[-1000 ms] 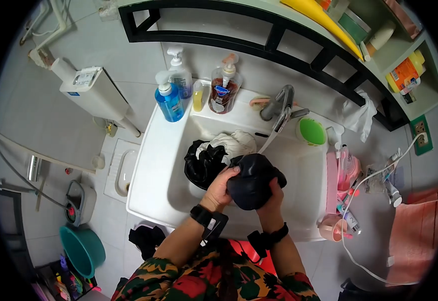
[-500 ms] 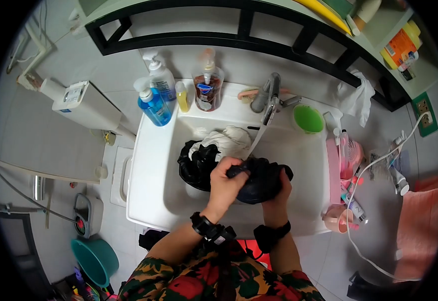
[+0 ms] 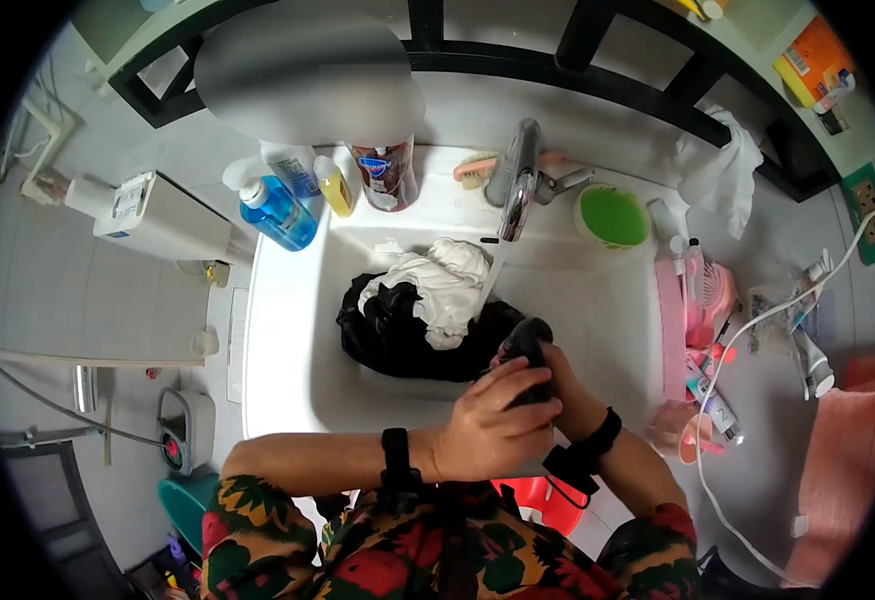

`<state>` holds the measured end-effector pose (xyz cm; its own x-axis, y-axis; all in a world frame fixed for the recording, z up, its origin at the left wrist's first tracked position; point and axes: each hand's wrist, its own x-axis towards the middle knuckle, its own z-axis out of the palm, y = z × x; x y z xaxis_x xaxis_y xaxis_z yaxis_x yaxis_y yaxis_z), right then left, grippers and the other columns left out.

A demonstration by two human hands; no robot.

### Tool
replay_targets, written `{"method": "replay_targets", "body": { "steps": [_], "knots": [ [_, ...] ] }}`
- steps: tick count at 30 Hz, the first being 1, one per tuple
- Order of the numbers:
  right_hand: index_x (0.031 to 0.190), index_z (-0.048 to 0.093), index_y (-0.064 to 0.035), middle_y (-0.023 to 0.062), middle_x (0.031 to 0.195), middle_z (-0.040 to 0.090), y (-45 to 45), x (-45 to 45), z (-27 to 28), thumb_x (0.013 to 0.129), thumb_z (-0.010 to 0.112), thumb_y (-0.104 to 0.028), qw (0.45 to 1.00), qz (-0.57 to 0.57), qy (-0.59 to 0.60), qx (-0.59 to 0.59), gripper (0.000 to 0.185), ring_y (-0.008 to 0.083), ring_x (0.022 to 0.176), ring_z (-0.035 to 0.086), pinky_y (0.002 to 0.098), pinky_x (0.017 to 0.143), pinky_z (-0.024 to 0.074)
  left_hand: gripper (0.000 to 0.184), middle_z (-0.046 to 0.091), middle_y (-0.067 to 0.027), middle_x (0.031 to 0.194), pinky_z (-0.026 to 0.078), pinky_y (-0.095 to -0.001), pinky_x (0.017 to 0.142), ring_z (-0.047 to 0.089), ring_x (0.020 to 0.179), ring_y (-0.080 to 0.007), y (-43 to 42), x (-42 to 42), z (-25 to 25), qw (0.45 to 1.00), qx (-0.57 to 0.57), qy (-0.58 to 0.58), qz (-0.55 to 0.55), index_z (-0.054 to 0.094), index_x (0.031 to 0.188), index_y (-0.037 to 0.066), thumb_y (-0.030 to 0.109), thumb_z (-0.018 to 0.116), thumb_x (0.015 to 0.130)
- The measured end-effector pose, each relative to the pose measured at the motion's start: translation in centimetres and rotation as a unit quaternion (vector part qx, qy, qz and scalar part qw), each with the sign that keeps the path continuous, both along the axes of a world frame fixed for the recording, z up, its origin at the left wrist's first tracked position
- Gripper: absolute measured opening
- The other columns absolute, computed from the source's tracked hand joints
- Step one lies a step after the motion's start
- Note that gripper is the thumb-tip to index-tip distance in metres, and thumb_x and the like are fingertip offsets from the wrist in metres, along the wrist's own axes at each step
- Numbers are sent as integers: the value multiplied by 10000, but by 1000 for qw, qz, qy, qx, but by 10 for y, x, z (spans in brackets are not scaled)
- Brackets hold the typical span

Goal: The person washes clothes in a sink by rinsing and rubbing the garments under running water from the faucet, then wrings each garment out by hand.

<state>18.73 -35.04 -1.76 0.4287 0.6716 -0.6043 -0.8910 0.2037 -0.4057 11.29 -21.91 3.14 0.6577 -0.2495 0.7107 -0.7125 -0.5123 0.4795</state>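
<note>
In the sink, white cloth lies heaped on black cloth, and a thin stream of water falls from the faucet beside it. Over the sink's front side, my left hand is closed, its fingers wrapped round a bunched dark cloth. My right hand grips the same cloth from the other side, its fingers mostly hidden behind it. Whether the held cloth joins the black cloth below, I cannot tell.
The white sink has a blue pump bottle, a small yellow bottle and a soap bottle on its back left. A green bowl and a brush sit at the back. A white cable hangs at right.
Both hands have come back toward my body and closed tighter round the dark cloth, now a smaller bundle. More black cloth shows in the sink. The view has shifted slightly.
</note>
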Motion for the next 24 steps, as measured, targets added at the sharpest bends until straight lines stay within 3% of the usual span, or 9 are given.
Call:
{"method": "replay_targets", "body": {
  "steps": [6, 8, 13, 15, 16, 18, 19, 21, 24],
  "knots": [
    [861, 564, -29, 45, 769, 566, 5, 24, 8, 732, 573, -205, 979, 148, -124, -64, 218, 130, 706, 543, 261, 650, 459, 112, 578, -41, 894, 434, -440, 881, 534, 974, -287, -6, -5, -22, 994, 73, -33, -79, 523, 674, 120, 164, 593, 599],
    [833, 568, -8, 32, 749, 559, 8, 29, -1, 689, 586, -157, 927, 231, -273, -113, 208, 110, 680, 515, 249, 632, 438, 101, 574, -48, 900, 421, -436, 893, 532, 972, -285, -8, -4, -33, 979, 142, -70, -131, 518, 674, 116, 168, 575, 608],
    [721, 564, 15, 59, 637, 526, 16, 35, -10, 589, 635, -141, 853, 303, -386, -181, 216, 115, 637, 500, 269, 597, 422, 140, 551, -61, 780, 364, -439, 933, 540, 848, -280, -19, 0, -61, 942, 257, -116, -180, 545, 726, 97, 224, 518, 671],
    [643, 541, 6, 112, 561, 493, 21, 38, -18, 534, 653, -140, 783, 347, -471, -211, 215, 177, 569, 512, 299, 562, 416, 138, 558, -57, 771, 377, -430, 909, 543, 842, -277, -23, 3, -70, 929, 300, -125, -174, 550, 721, 96, 220, 523, 668],
    [643, 541, 6, 112, 561, 493, 23, 38, -18, 534, 653, -140, 782, 350, -472, -208, 215, 177, 569, 512, 299, 562, 416, 135, 565, -53, 762, 390, -421, 884, 545, 835, -274, -25, 3, -75, 913, 343, -136, -173, 555, 717, 95, 216, 528, 664],
    [619, 526, -5, 157, 563, 496, 28, 37, -18, 516, 639, -119, 726, 341, -546, -242, 191, 279, 536, 506, 342, 537, 410, 137, 568, -54, 748, 397, -398, 852, 546, 822, -266, -30, 3, -85, 887, 413, -129, -162, 563, 710, 88, 209, 534, 653],
    [619, 526, -5, 157, 563, 496, 30, 35, -17, 516, 639, -119, 725, 343, -547, -240, 191, 279, 536, 506, 342, 537, 410, 140, 571, -54, 734, 403, -376, 820, 548, 810, -257, -32, 1, -89, 856, 479, -124, -152, 572, 704, 81, 202, 540, 641],
    [627, 535, -13, 176, 602, 526, 35, 34, -15, 512, 620, -104, 696, 339, -575, -265, 170, 340, 562, 498, 373, 536, 407, 129, 571, -59, 729, 401, -349, 788, 545, 788, -246, -30, 3, -91, 845, 501, -95, -162, 575, 670, 78, 197, 545, 629],
    [642, 540, -14, 175, 604, 527, 43, 28, -11, 512, 607, -89, 663, 324, -606, -296, 164, 343, 587, 511, 378, 544, 407, 116, 568, -62, 716, 397, -313, 739, 539, 752, -225, -27, 4, -95, 825, 535, -45, -176, 579, 606, 78, 190, 549, 612]
  ]
}}
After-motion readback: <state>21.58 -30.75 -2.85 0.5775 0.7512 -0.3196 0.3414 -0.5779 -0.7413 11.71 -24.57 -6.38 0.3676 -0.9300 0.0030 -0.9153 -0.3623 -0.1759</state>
